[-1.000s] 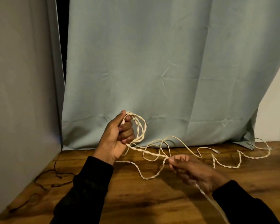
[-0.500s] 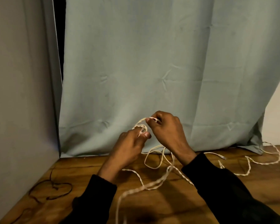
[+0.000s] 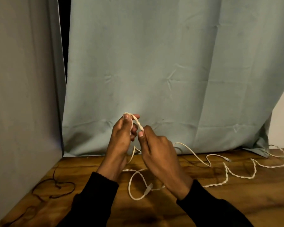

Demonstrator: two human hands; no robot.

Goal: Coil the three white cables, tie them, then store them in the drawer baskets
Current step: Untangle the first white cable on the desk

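L hand [image 3: 120,138] up off table [image 3: 236,202], thumb+fingers curled round white cable [image 3: 226,175] loops | R hand [image 3: 157,151] pinching twisted strand just beside L | rest of cable slack on wood, trailing R toward curtain [image 3: 154,71] | dark cord [image 3: 56,188] far L
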